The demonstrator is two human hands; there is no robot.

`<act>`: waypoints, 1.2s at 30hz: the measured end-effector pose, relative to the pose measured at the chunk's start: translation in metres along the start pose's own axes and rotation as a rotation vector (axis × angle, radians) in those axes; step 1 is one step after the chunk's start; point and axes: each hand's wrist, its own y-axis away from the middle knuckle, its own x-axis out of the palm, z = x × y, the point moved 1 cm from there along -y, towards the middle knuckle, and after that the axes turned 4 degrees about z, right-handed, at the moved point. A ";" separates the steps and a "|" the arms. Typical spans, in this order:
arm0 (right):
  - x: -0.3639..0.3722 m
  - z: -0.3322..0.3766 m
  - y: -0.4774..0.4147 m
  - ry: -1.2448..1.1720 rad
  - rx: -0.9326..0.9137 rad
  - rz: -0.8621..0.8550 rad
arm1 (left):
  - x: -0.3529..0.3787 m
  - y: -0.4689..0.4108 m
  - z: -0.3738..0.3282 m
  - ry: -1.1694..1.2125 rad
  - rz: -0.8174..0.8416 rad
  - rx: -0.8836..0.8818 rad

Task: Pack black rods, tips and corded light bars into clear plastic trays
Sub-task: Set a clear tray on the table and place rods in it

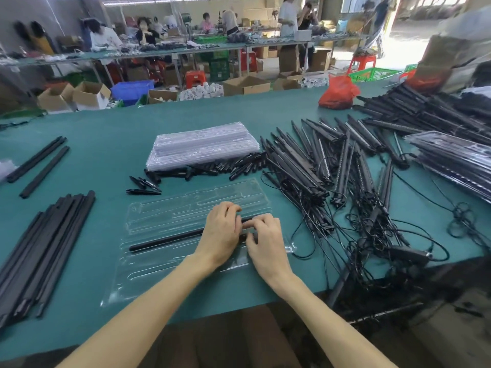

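Where the head camera looks down on the green worktop (106,160), a clear tray (164,216) lies opened flat near the front edge, just in front of the person. A black rod (164,240) lies lengthwise in one of its channels, running from the tray's left part up toward the right. The left hand (220,235) covers the rod's right portion, its fingers (231,208) curled down over it. The right hand (265,240) sits touching the left, its fingers (261,220) bent and pinching the rod's right end, which is mostly hidden under both hands.

Behind the tray lies a scatter of short black tips (225,167), and just behind those a stack of empty trays (204,144). To the right sprawls a heap of corded light bars (318,160), their cords tangled toward the worktop's edge. A bundle of rods (47,248) lies at the left, with two single rods (39,160) farther back. Filled trays (451,160) are piled at the far right, and a red bag (338,92) sits beyond the light bars.
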 end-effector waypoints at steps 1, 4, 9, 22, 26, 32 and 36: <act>-0.001 0.000 0.000 -0.015 0.012 -0.033 | 0.003 0.001 0.002 -0.019 0.008 -0.002; -0.003 -0.001 -0.001 -0.083 0.069 -0.130 | 0.008 0.000 0.007 -0.038 0.039 0.007; -0.004 -0.005 -0.003 -0.242 0.126 -0.176 | 0.010 -0.001 0.011 -0.014 0.058 -0.004; -0.002 -0.005 -0.002 -0.251 0.104 -0.162 | 0.013 -0.001 0.012 0.006 0.061 -0.045; -0.002 -0.006 -0.002 -0.234 0.098 -0.142 | 0.013 0.001 0.011 -0.015 0.078 -0.033; -0.009 0.000 0.002 -0.236 0.014 -0.139 | 0.013 -0.009 0.013 -0.202 0.206 -0.005; -0.015 0.003 0.003 -0.272 0.001 -0.077 | 0.004 -0.040 0.001 -0.240 0.205 -0.054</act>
